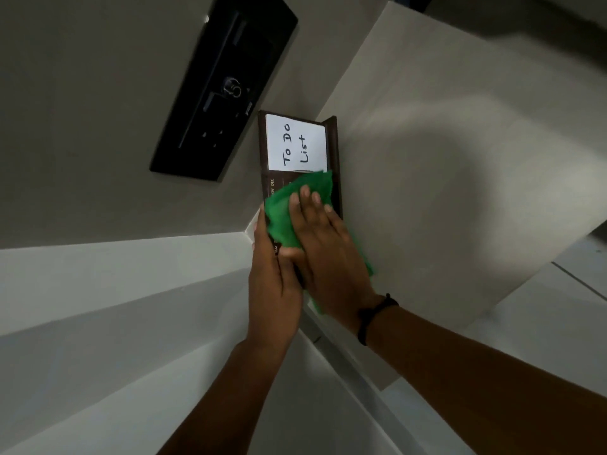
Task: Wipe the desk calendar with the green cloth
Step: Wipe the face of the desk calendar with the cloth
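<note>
The desk calendar is a dark brown stand with a white "To Do List" card on its far part and month labels along its edge. It stands on the pale desk top, close to the wall. My left hand grips its near end from the left side. My right hand lies flat on the green cloth, pressing the cloth against the calendar's face below the card. More of the cloth sticks out under my right wrist, which wears a dark band.
A black panel with a keyhole or knob is set in the grey wall left of the calendar. A white ledge runs below left. The desk's edge drops off at the right toward a tiled floor.
</note>
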